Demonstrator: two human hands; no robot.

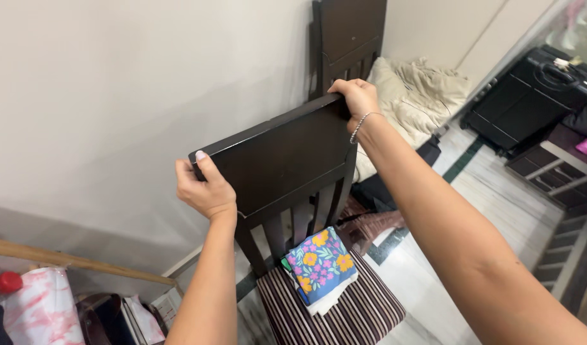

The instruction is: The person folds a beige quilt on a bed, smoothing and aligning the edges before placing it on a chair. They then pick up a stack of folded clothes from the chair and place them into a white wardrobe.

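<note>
Head view shows both hands closed on the top rail of a dark wooden chair (280, 160) standing close to the wall: the left hand (207, 188) grips the rail's left end, the right hand (357, 96) its right end. Folded floral cloth (320, 263) rests on the striped seat (363, 313). Moving it well likely calls for an even hold at both ends, keeping the chair level so the cloth stays put, clear of the second chair (347, 38) behind.

soft, even indoor light, bright on the pale wall (114, 96); a faint shadow falls below the chair back (280, 153). glare washes out the top right corner. edges bend slightly; the near forearm (472, 255) is soft.
</note>
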